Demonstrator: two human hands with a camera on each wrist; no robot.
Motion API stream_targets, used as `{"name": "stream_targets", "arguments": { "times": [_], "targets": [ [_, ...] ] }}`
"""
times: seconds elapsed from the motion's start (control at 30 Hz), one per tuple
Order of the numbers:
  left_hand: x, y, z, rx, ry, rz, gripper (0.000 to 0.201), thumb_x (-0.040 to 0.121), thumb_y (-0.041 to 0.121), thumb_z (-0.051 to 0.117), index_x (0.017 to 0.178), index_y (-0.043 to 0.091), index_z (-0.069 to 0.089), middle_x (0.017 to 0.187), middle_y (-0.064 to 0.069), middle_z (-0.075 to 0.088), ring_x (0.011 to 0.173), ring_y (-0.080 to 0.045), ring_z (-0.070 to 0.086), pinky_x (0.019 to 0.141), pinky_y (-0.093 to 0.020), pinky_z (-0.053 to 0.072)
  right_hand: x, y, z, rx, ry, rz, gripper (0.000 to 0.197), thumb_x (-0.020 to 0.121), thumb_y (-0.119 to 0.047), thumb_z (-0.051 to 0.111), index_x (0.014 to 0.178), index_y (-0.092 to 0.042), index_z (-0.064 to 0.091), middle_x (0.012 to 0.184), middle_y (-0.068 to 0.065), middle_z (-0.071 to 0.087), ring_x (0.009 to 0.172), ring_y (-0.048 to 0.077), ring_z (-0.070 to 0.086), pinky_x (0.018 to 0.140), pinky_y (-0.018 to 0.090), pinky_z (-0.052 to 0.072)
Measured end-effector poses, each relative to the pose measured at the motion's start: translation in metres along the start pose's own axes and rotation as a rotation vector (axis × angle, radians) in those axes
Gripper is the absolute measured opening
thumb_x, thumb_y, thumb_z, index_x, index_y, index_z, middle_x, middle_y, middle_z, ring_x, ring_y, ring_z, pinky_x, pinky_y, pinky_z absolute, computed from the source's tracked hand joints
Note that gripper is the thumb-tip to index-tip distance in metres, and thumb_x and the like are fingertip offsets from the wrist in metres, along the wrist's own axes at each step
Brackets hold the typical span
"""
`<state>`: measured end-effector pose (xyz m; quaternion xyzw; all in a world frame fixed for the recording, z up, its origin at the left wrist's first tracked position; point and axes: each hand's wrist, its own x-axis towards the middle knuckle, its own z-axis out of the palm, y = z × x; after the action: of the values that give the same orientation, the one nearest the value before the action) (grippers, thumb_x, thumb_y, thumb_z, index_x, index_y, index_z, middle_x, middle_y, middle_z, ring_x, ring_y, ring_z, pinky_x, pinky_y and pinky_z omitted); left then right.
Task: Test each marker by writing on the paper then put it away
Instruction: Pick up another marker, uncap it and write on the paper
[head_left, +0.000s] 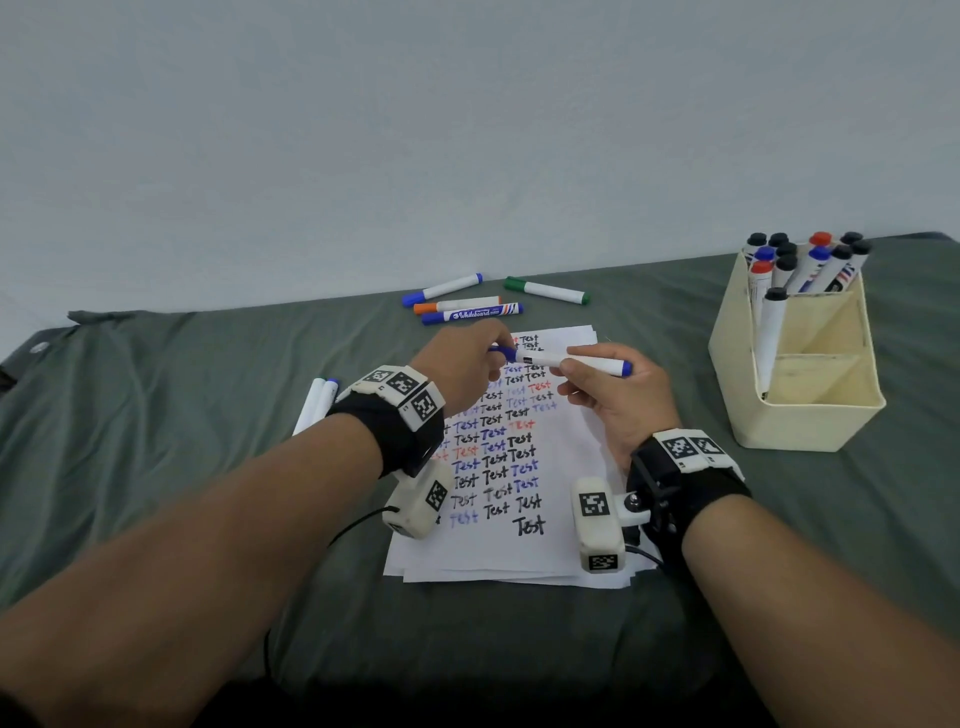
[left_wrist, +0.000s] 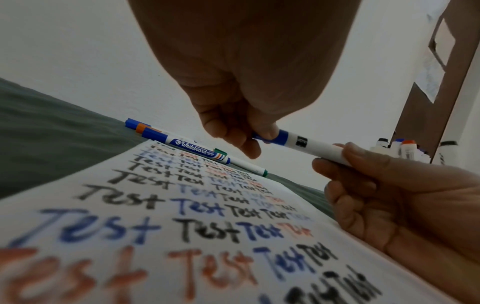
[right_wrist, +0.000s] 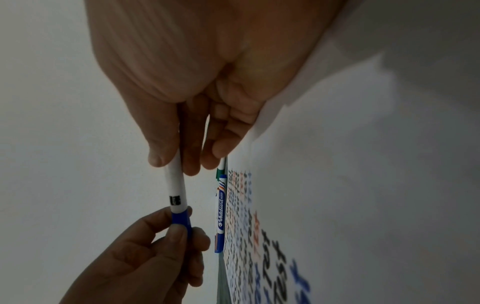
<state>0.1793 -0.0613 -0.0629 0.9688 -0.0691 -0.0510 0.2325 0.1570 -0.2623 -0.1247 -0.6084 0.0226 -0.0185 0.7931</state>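
I see both hands up over the paper (head_left: 550, 551), sharing one blue marker (head_left: 558, 358) held roughly level above the sheet. Left hand (head_left: 465, 364) pinches the blue cap (left_wrist: 281, 137) end, fingers curled round it. Right hand (head_left: 610, 400) grips the white barrel between thumb and fingers, far end of the marker poking out to the right. From the left wrist view the cap looks seated on the barrel; can't tell if it's fully clicked.

Surface: grey-green cloth (head_left: 156, 415), wrinkled, covering the whole work area. The paper is a small stack lying mid-scene, covered in rows of "Test" in black, blue and red.

Far of the paper, four loose markers on the cloth: a blue-capped one (head_left: 441, 289), an orange-capped one (head_left: 457, 305), a blue "Whiteboard" one (head_left: 472, 313), and a green one (head_left: 545, 290) to the right of them. Two more white markers (head_left: 317, 402) lie left of the paper, partly hidden by my left wrist.

Right side: cream organizer box (head_left: 800, 415) with dividers, far compartment packed with upright markers, black, blue and red caps.

Room: plain pale wall (head_left: 467, 130) right behind the surface. Left wrist view picks up a brown door (left_wrist: 439, 102) off to the right.
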Motion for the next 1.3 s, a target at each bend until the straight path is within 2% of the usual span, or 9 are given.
{"name": "stream_targets", "arguments": {
  "times": [0.17,0.23,0.33,0.4,0.53,0.77,1.03,1.17,1.3],
  "targets": [
    [-0.006,0.004,0.000,0.109,-0.068,0.025,0.014,0.104,0.021,0.044,0.112,0.028,0.053,0.098,0.000,0.070,0.072,-0.009,0.057,0.060,-0.026,0.044,0.000,0.001,0.000,-0.024,-0.003,-0.013,0.011,0.082,-0.013,0.082,0.087,-0.019,0.076,0.085,0.012,0.078,0.073,0.021,0.074,0.064,0.024,0.057],
    [-0.010,0.005,0.004,0.165,-0.077,0.032,0.025,0.101,0.034,0.052,0.125,0.029,0.050,0.117,-0.003,0.065,0.088,-0.014,0.060,0.072,-0.030,0.048,0.001,0.002,-0.001,-0.048,-0.009,-0.022,0.008,0.082,-0.014,0.082,0.085,-0.020,0.076,0.084,0.010,0.078,0.073,0.020,0.073,0.066,0.024,0.057],
    [-0.015,-0.006,0.010,0.351,-0.095,-0.087,0.092,0.082,0.075,0.057,0.153,0.030,0.021,0.159,-0.007,0.027,0.143,-0.030,0.030,0.111,-0.049,0.035,0.004,0.003,-0.002,-0.057,0.011,-0.021,0.013,0.082,-0.013,0.082,0.080,-0.025,0.078,0.079,0.006,0.076,0.070,0.016,0.070,0.067,0.023,0.056],
    [-0.019,-0.021,0.012,0.461,-0.167,-0.225,0.116,0.068,0.094,0.044,0.157,0.035,-0.001,0.166,-0.009,-0.006,0.152,-0.035,0.003,0.118,-0.059,0.019,0.005,0.004,-0.003,-0.047,0.029,-0.013,0.013,0.082,-0.011,0.081,0.081,-0.023,0.077,0.078,0.006,0.076,0.070,0.016,0.071,0.067,0.024,0.056],
    [-0.027,-0.052,0.019,0.446,-0.346,-0.335,0.131,0.044,0.109,0.026,0.149,0.048,-0.022,0.161,-0.012,-0.028,0.149,-0.041,-0.019,0.117,-0.066,0.002,0.005,0.004,-0.001,-0.029,0.060,0.004,0.017,0.085,-0.005,0.078,0.096,-0.015,0.070,0.084,0.007,0.076,0.074,0.021,0.072,0.069,0.026,0.057],
    [-0.024,-0.064,0.031,0.336,-0.319,-0.339,0.145,0.020,0.113,0.019,0.145,0.054,-0.025,0.161,-0.007,-0.030,0.145,-0.043,-0.027,0.118,-0.065,-0.002,-0.004,-0.017,0.014,-0.007,0.101,-0.019,0.044,0.090,0.005,0.071,0.110,-0.024,0.045,0.103,0.018,0.073,0.073,0.013,0.073,0.067,0.025,0.060],
    [-0.023,-0.065,0.029,0.342,-0.345,-0.345,0.143,0.021,0.114,0.022,0.143,0.057,-0.025,0.160,-0.006,-0.033,0.146,-0.044,-0.025,0.115,-0.066,-0.001,-0.004,-0.097,0.012,-0.299,0.097,-0.342,0.070,0.098,-0.010,0.061,0.151,-0.044,0.032,0.098,0.006,0.067,0.077,0.014,0.071,0.072,0.029,0.062],
    [-0.027,-0.060,0.024,0.341,-0.362,-0.337,0.140,0.024,0.113,0.023,0.142,0.057,-0.027,0.160,-0.005,-0.034,0.146,-0.043,-0.024,0.115,-0.066,-0.001,-0.005,-0.161,-0.016,-0.612,0.195,-0.552,0.077,0.095,-0.017,0.056,0.147,-0.063,0.023,0.093,-0.017,0.060,0.073,0.012,0.066,0.078,0.030,0.059],
    [-0.029,-0.058,0.023,0.338,-0.368,-0.329,0.138,0.028,0.113,0.024,0.144,0.057,-0.025,0.160,-0.005,-0.033,0.146,-0.044,-0.024,0.115,-0.066,-0.001,-0.009,-0.195,-0.053,-0.786,0.306,-0.627,0.073,0.098,-0.018,0.052,0.143,-0.068,0.025,0.095,-0.015,0.055,0.071,0.008,0.060,0.074,0.030,0.058]
  ]
}}
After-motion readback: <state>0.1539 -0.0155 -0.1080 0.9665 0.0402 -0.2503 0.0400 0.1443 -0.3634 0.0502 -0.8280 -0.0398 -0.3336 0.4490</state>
